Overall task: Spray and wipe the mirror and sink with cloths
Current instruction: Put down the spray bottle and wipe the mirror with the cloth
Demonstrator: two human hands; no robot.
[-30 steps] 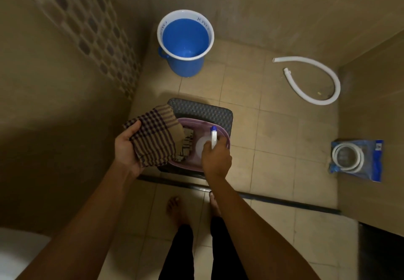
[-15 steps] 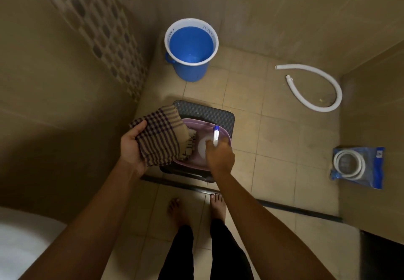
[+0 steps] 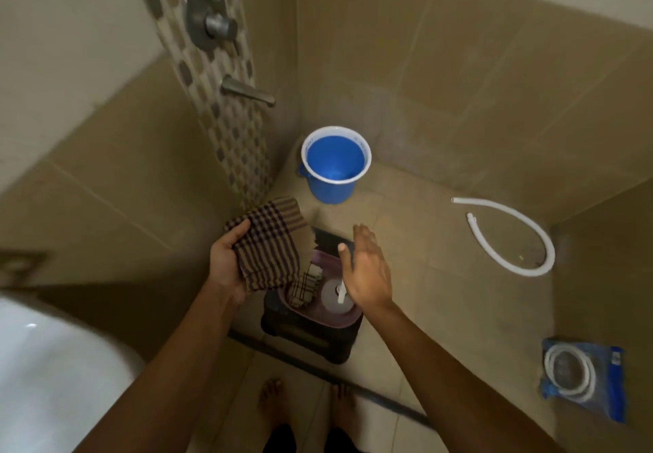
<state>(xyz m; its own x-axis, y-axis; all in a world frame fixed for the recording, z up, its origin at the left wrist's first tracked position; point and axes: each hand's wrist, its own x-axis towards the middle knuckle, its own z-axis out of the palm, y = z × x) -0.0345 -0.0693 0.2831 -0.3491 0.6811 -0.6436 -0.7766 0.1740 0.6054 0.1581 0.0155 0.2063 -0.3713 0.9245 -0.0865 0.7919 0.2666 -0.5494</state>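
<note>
Standing in the shower corner, gathering supplies, no spraying or wiping begun; neither mirror nor sink is in view from here. My left hand (image 3: 226, 265) grips a checked cloth (image 3: 270, 240), brown with dark lines, folded into a thick pad, fingers curled round its near edge and thumb on top. My right hand (image 3: 367, 272) hovers open above the basin (image 3: 349, 316), fingers straight and spread, holding nothing. Under it the spray bottle (image 3: 337, 293) stands upright in the basin, pale, its white nozzle pointing up; the hand hides part of it, so I cannot tell how full it is. A second checked cloth (image 3: 305, 284) lies crumpled in the basin just beside the bottle. The basin sits on a dark stool (image 3: 307, 341). A blue bucket (image 3: 334, 170) stands in the corner beyond, well apart. Step in hand, as I judge it: picking up the kit. Next move calls for lowering the right hand and closing it round the bottle's neck with a finger free for the trigger, then carrying bottle and cloth to the mirror
</note>
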